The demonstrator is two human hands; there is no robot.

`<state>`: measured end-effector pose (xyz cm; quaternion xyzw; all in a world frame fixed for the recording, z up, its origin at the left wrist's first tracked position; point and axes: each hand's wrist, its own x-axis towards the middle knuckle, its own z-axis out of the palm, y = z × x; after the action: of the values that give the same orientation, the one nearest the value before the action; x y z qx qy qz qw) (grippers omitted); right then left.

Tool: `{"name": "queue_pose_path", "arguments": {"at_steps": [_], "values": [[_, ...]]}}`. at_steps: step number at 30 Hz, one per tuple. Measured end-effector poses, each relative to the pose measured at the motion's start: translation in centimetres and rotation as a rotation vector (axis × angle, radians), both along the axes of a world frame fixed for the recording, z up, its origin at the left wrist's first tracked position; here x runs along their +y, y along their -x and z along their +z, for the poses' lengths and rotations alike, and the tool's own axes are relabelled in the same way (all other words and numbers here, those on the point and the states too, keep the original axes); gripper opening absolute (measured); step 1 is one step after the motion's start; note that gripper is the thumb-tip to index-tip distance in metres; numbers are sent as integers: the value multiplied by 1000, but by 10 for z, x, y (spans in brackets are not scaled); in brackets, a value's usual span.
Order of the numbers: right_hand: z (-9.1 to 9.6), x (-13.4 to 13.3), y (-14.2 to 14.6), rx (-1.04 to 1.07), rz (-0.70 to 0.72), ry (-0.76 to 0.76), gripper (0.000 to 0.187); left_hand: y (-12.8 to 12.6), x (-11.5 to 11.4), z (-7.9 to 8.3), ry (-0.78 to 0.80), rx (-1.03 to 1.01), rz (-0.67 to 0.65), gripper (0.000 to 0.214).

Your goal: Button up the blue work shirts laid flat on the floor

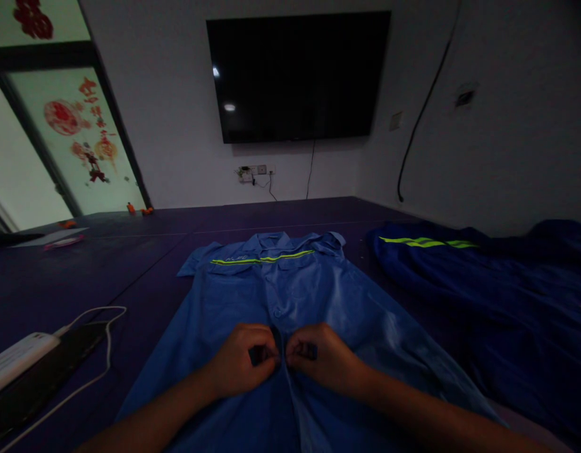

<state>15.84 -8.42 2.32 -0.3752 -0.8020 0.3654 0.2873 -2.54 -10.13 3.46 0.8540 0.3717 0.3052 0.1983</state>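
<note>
The blue work shirt [290, 283] lies flat on the dark table [143, 264], both the left hand [240, 362] and the right hand [321, 358] pinching its front placket, its yellow stripe's writing unreadable, beside darker blue clothes [483, 283].

The flat-laid blue work shirt [290, 289] hides its front edge beneath both hands; its hem leaves the bottom edge.

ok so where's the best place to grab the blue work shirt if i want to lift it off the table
Probably the two shoulders of the blue work shirt, just outside the collar, reaching from the near side. It lies flat, front up, collar away, so the shoulder seams give firm edges. The left hand and right hand pinch the front placket midway down.
</note>
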Motion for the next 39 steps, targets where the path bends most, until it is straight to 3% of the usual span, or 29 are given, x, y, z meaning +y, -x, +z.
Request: {"name": "queue_pose_path", "arguments": {"at_steps": [13, 21, 28, 31, 39], "values": [[-1, 1, 1, -24, 49, 54, 9, 2, 2, -1, -24, 42, 5, 6], [-2, 1, 0, -114, 113, -12, 12, 4, 4, 2, 42, 104, -27, 3], [-1, -1, -1, -142, 113, -25, 11, 7, 6, 9, 85, 129, -72, 24], [0, -1, -1, -156, 105, -26, 10, 8, 5, 12, 16, 179, -122, 32], [3, -2, -1, -139, 137, 6, 6, 9, 4, 8, -247, 321, -197, 19]]}}
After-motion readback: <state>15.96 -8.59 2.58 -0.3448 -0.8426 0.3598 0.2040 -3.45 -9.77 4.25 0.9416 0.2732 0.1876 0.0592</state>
